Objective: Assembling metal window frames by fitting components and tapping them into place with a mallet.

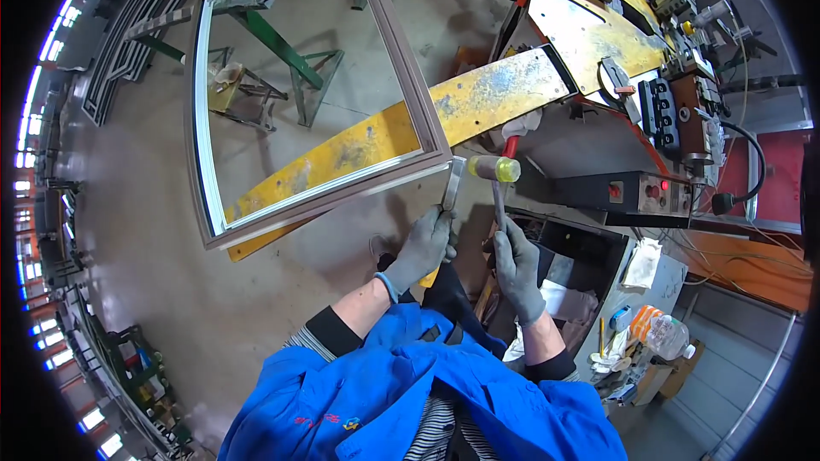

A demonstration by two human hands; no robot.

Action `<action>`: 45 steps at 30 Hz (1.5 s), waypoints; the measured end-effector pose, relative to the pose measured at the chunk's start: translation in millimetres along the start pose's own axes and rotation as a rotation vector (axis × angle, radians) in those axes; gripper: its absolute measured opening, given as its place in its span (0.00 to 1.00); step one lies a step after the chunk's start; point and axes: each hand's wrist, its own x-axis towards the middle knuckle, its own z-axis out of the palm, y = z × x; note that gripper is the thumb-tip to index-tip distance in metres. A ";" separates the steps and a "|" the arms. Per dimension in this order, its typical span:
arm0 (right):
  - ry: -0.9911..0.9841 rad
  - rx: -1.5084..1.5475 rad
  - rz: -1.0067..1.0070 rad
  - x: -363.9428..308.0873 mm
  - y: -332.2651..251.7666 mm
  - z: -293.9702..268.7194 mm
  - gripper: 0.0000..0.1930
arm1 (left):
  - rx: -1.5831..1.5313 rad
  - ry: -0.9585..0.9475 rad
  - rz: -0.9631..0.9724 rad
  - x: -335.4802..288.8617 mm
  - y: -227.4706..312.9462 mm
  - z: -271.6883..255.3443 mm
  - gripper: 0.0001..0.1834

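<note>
My left hand [424,248], in a grey glove, is closed around a flat-bladed chisel [453,181]. Its metal blade points up, with the tip close by the near right corner of a brown and white window frame [329,187]; whether they touch I cannot tell. A yellow handle end shows below the fist. My right hand [518,269], gloved too, grips the shaft of a mallet [494,168] whose translucent yellow head stands just right of the blade, apart from it. The frame rests across a long yellow, paint-worn beam [495,94].
Right of me stands a dark open cabinet [582,248] with papers inside. A control box [642,195] with red buttons sits above it. An orange-labelled plastic bottle [662,333] lies at the lower right. Green metal trestles [282,51] stand beyond the frame.
</note>
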 end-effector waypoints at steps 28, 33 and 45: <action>0.038 -0.121 -0.117 -8.2 4.2 0.9 0.20 | -0.191 -0.134 -0.057 -28.2 19.2 7.8 0.14; 0.028 -0.106 -0.119 -6.4 1.9 3.8 0.19 | -0.279 -0.073 -0.126 -13.8 15.8 7.1 0.15; -0.072 -0.289 -0.155 5.8 -18.6 -2.4 0.17 | -0.132 -0.091 -0.069 -8.1 23.9 -5.5 0.18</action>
